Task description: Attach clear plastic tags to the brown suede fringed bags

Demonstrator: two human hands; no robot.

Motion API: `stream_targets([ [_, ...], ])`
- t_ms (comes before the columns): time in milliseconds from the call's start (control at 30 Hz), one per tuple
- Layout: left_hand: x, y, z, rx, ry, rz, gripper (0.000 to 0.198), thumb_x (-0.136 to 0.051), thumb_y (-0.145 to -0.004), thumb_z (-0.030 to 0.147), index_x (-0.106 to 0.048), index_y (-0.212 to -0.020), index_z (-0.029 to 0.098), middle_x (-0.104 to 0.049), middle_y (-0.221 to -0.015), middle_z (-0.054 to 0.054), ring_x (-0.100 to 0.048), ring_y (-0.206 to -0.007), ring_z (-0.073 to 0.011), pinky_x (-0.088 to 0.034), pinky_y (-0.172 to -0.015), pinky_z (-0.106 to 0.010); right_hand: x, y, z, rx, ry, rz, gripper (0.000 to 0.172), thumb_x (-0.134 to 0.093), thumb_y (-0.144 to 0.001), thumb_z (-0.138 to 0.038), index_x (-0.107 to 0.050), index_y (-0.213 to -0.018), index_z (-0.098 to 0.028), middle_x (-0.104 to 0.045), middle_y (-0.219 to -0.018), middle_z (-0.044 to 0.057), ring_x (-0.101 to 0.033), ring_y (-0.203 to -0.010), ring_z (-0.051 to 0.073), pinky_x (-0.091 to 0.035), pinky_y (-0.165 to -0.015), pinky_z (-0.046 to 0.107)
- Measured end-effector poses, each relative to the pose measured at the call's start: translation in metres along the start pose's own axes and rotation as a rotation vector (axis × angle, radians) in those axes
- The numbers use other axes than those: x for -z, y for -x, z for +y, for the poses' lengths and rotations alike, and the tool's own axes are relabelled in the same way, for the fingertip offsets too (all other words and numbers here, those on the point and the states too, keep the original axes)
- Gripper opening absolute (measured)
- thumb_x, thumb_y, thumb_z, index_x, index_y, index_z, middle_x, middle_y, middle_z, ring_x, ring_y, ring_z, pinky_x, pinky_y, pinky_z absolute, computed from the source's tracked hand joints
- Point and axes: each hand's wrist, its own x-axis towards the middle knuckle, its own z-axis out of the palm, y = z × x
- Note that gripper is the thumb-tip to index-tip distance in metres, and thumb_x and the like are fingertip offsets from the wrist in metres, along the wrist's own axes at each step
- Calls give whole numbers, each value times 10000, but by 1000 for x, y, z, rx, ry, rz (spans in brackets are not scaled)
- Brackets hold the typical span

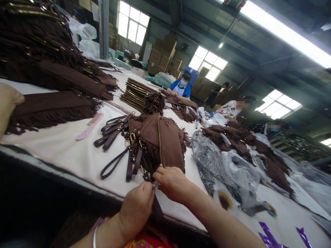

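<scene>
A pile of brown fringed zip bags (170,141) lies in front of me on the white-covered table. Dark wrist straps (113,163) with gold clasps hang off its left side. My left hand (137,206), a bracelet on its wrist, is closed around a dark wrist strap (157,208) that dangles below the fingers. Right beside it, my right hand (173,182) pinches at the lower corner of the top bag, near the end of its gold zipper. The small fitting between my fingertips is mostly hidden.
A pink comb (90,127) lies to the left, by a tall heap of fringed bags (51,74). Another person's hand (9,103) touches that heap. Stacked bags (139,96) stand behind; patterned cloth (209,158) and clear plastic (240,168) lie right. Co-workers (181,88) sit beyond.
</scene>
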Motion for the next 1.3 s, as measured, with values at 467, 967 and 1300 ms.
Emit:
stream_targets([
  [467, -3, 0, 3, -104, -30, 35, 240, -389, -946, 240, -524, -749, 216, -578, -692, -50, -542, -605, -176, -338, -586, -312, -50, 27, -4, -212, 10, 367, 238, -469, -927, -278, -560, -721, -201, -555, -701, 30, -481, -658, 162, -328, -625, 306],
  [967, 4, -2, 11, -121, 80, -58, 250, -393, -935, 241, -580, -770, 213, -603, -725, -59, -560, -655, -181, -383, -627, -302, -54, 37, 0, -227, -250, 476, 149, -490, -888, -210, -557, -756, -193, -586, -746, 37, -541, -706, 148, -439, -662, 259],
  [1300, 7, -8, 13, 195, 471, -53, 158, -515, -873, 278, -583, -744, 216, -604, -719, -38, -561, -704, -193, -389, -676, -295, -4, 34, 0, -35, -346, 164, 290, -483, -896, -199, -592, -1164, -220, -616, -1059, 81, -587, -917, 171, -478, -801, 281],
])
